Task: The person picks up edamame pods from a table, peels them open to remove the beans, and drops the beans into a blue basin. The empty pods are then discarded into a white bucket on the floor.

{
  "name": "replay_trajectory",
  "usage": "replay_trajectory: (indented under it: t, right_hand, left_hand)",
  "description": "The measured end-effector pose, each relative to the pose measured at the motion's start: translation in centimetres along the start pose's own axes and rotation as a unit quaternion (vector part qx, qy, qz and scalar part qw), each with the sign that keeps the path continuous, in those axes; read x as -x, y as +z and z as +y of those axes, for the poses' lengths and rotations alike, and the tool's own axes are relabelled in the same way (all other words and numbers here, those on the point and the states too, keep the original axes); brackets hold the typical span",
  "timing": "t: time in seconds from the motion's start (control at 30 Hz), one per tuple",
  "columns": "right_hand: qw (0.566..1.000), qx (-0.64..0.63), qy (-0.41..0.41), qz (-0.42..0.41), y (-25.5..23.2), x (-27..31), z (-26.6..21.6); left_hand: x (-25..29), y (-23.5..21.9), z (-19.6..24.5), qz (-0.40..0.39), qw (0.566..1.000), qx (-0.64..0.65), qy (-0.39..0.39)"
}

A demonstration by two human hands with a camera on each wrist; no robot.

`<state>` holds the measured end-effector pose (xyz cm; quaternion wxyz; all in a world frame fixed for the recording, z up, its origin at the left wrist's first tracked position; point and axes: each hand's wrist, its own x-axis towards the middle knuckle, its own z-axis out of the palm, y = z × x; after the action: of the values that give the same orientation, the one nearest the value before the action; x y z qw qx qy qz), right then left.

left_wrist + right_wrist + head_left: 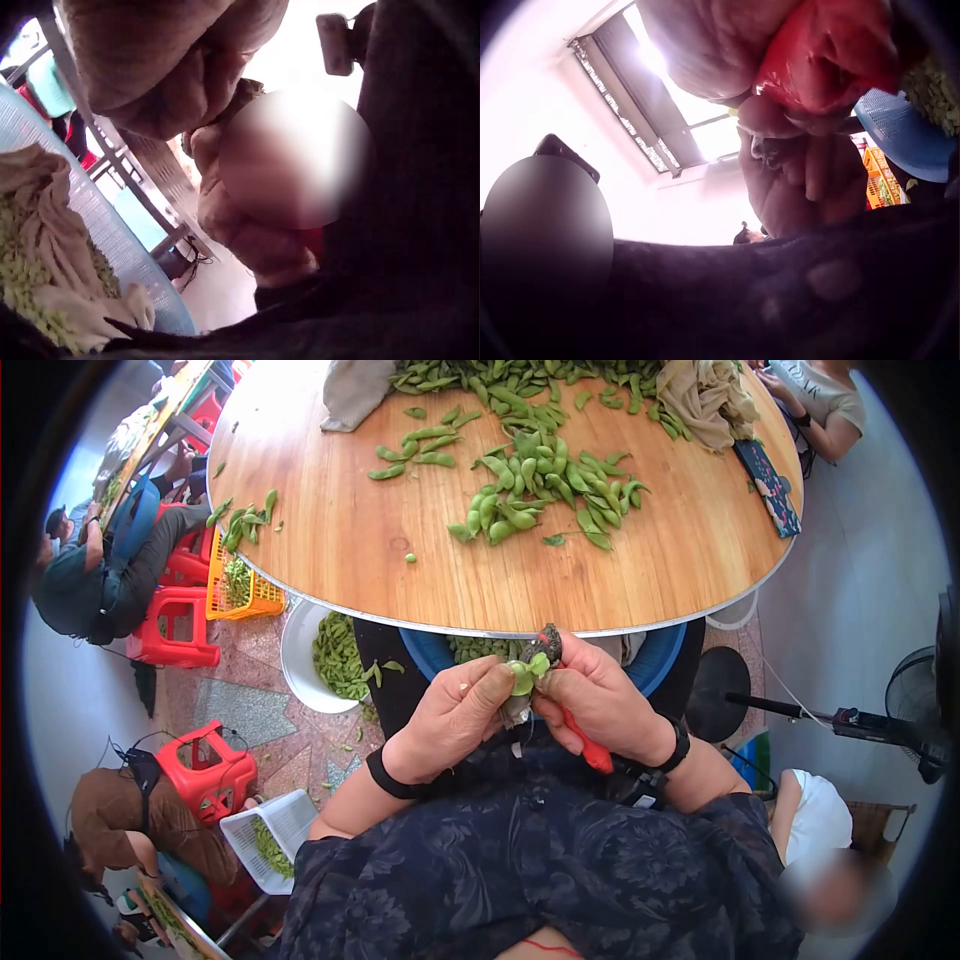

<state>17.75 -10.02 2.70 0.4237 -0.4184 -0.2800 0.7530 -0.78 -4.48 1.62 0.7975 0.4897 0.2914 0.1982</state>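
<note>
In front of my chest, both hands meet at a split green soybean pod. My left hand pinches it between thumb and fingers from the left. My right hand pinches its other side. A dark, soiled wrap surrounds a right fingertip, and a smooth red piece sticks out under that hand; the same red piece looks shiny in the right wrist view. Below the hands, a blue basket sits partly under the table edge, with shelled beans and a cloth in it.
A round wooden table carries a heap of pods, cloths and a patterned case. To the left stand a white bucket of pods, a yellow crate and red stools. A fan stands right; people sit around.
</note>
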Motion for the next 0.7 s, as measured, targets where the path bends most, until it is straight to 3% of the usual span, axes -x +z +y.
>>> replay_trajectory:
  t: [0.07,0.1,0.13,0.23,0.27,0.33,0.37,0.4,0.43,0.5,0.57,0.63,0.7]
  right_hand:
    - [0.999,0.037,0.0,0.006,-0.7,-0.2,1.0]
    - [0.968,0.21,-0.116,0.069,-1.0,-0.3,1.6]
    - [0.891,0.373,-0.227,0.128,-1.2,-0.4,1.9]
    - [0.857,0.447,-0.22,0.132,-0.2,0.6,0.7]
    - [0.857,0.454,-0.228,0.087,-0.4,0.4,0.6]
    - [0.847,0.473,-0.233,0.068,-1.5,-0.3,1.1]
    - [0.836,0.493,-0.238,0.047,-1.9,-0.6,1.5]
    - [0.802,0.527,-0.269,0.077,-2.0,-0.8,1.9]
    - [0.803,0.527,-0.269,0.077,-2.0,-0.6,1.9]
    - [0.733,0.641,-0.209,0.094,-1.8,0.1,1.7]
    - [0.744,0.617,-0.235,0.099,-1.0,1.1,0.6]
    - [0.753,0.595,-0.259,0.107,-0.6,1.4,0.2]
    - [0.782,0.542,-0.306,0.018,-0.3,0.7,-0.2]
  left_hand:
    - [-0.1,-0.4,-0.6,0.001,1.0,-0.027,-0.001]
    - [-0.1,-0.6,-0.9,0.001,0.996,-0.081,0.028]
    - [-0.2,-0.7,-1.1,0.0,0.989,-0.136,0.056]
    - [-0.2,-0.6,-0.9,-0.034,0.985,-0.156,0.068]
    - [-0.2,-0.6,-0.6,-0.037,0.985,-0.156,0.067]
    - [-0.1,-0.7,-0.1,-0.063,0.994,0.031,-0.079]
    - [-0.1,-0.9,0.0,-0.063,0.994,0.031,-0.079]
    - [0.0,-1.2,-0.1,-0.078,0.995,-0.021,-0.056]
    - [-0.1,-1.4,-0.4,-0.091,0.993,-0.072,-0.032]
    - [-0.4,-1.8,-1.5,-0.082,0.993,-0.084,-0.007]
    - [-0.6,-2.1,-2.0,-0.079,0.982,-0.164,0.043]
    - [-0.7,-1.8,-1.9,-0.099,0.984,-0.142,0.048]
    - [-0.7,-2.3,-1.5,-0.149,0.978,-0.138,0.039]
